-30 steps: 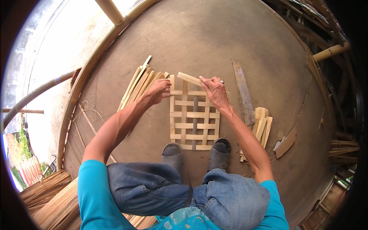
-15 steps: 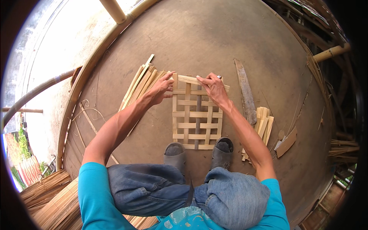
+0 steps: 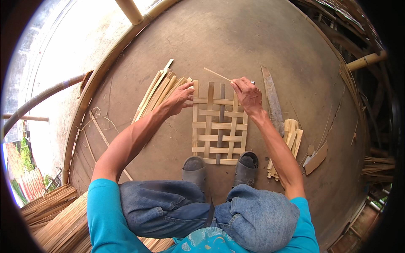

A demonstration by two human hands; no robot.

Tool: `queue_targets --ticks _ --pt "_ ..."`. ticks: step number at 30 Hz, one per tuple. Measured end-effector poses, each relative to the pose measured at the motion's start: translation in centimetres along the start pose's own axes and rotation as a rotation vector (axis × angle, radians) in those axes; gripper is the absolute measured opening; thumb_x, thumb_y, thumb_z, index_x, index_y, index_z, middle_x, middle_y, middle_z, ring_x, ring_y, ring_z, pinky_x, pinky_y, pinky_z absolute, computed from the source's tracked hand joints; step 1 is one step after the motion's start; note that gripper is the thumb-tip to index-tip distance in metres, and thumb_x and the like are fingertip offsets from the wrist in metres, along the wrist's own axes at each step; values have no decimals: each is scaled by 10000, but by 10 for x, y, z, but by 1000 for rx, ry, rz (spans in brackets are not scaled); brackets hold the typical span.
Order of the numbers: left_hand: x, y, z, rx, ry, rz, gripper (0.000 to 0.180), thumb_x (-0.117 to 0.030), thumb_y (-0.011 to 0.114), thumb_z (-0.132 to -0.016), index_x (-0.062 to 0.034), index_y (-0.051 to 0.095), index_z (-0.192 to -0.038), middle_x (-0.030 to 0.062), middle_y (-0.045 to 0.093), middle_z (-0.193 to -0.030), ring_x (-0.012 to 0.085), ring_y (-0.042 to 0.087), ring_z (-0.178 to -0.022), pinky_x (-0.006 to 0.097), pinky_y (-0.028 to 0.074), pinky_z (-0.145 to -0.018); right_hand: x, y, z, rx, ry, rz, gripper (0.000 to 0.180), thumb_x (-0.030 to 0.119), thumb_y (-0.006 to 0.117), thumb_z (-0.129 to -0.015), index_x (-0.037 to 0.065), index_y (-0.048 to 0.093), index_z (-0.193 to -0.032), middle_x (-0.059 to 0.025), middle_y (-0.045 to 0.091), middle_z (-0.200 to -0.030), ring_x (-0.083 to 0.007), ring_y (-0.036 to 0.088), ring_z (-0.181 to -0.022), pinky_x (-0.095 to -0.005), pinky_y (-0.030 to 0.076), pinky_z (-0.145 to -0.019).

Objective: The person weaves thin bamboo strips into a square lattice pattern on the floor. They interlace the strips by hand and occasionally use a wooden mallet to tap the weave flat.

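An open lattice of woven bamboo strips point(image 3: 214, 126) lies on the floor in front of my sandals, with one darker upright strip point(image 3: 221, 114) among the pale ones. My left hand point(image 3: 180, 99) is at its upper left edge, fingers apart, the fingertips close to the outer upright strip; whether they touch it I cannot tell. Above the upper right corner, my right hand point(image 3: 249, 95) pinches one end of a thin bamboo strip point(image 3: 217, 74). That strip points up and left, seen edge-on, over the free ends of the uprights.
Cut bamboo strips point(image 3: 157, 90) lie in a pile beyond my left forearm. A long flat blade point(image 3: 272, 101) and a smaller strip bundle point(image 3: 290, 137) lie to the right. My sandals point(image 3: 246, 168) stand close to the lattice. Long bamboo splints point(image 3: 67, 223) are stacked at lower left.
My right hand has lifted the top cross strip off the lattice and moved slightly right, turning it edge-on. My left hand stays by the upper left edge.
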State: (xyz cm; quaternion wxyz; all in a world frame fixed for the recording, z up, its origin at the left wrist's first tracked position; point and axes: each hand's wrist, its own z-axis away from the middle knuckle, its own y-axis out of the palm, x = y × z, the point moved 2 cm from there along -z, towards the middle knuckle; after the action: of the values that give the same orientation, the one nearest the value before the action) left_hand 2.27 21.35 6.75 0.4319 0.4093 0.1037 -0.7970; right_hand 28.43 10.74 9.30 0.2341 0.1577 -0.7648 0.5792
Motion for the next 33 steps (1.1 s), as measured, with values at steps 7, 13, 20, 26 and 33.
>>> queue_targets --ticks 7,13,20,26,33 --pt "-2 1 2 5 12 27 658 -383 639 -1072 -154 401 -1641 78 656 -1311 203 637 -1109 477 514 -1071 8 1 14 358 296 -127 222 342 679 -1045 148 751 -1126 -45 781 -814 -201 749 -766 -411 573 -682" --pt "-12 5 8 -15 -34 -28 548 -312 517 -1133 -129 395 -1635 102 633 -1396 222 637 -1209 465 498 -1103 8 13 0 383 276 -238 264 413 718 -1008 194 770 -1146 -32 793 -835 -211 752 -803 -469 549 -800" --pt "-1 -6 -1 -23 -37 -7 453 -334 555 -1130 -83 514 -1506 88 674 -1317 201 662 -1182 428 543 -1055 -6 21 -18 340 142 -69 337 504 741 -966 184 796 -1057 -69 805 -1001 -262 722 -1038 -498 401 -1008" --pt "4 -6 -7 -79 -46 -34 480 -342 606 -1112 -50 523 -1485 108 654 -1355 225 663 -1185 425 567 -1041 -20 31 -15 287 120 -45 428 571 759 -922 158 795 -1030 -72 795 -1009 -259 674 -1024 -470 364 -1010" --pt "-4 4 0 -222 -1 -85 446 -272 726 -1045 7 585 -1364 119 678 -1243 220 702 -1036 403 644 -906 -26 27 -21 218 84 2 494 655 759 -871 183 830 -998 -59 733 -930 -233 616 -1021 -453 319 -1024"
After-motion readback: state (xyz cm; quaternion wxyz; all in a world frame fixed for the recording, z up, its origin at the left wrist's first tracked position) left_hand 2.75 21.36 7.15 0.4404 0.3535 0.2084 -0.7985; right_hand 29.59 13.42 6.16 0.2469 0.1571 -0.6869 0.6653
